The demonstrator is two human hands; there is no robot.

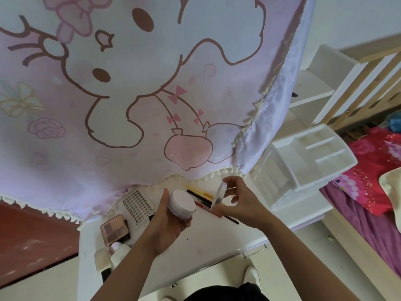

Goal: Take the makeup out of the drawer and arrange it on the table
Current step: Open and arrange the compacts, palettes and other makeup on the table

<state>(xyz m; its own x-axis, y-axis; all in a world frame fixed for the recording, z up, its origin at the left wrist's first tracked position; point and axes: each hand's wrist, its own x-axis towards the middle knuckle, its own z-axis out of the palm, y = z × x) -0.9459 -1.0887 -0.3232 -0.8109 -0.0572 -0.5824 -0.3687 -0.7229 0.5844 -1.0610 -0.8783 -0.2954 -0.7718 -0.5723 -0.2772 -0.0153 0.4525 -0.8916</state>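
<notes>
White tabletop (206, 242) stands against a hanging pink cartoon-print curtain (134, 88) with a fringed hem. To the right is a bed (368, 205) with red and purple bedding, and wooden rails behind it. A white organizer (303, 161) sits at the tabletop's right end; its top is divided into several open compartments, and what its lower drawers hold cannot be seen. The left hand (167, 222) grips a round jar (182, 205) from below, fingers curled round its wall, above the tabletop; a pale pink pad fills the jar's mouth. The right hand (238, 200) pinches the jar's lid (220, 193), tilted on edge just beside the jar. On the tabletop lie pencils (201, 195) behind the hands, a perforated white tray (138, 205), an eyeshadow palette (115, 230) and white bottles (108, 255) at the near left edge.
</notes>
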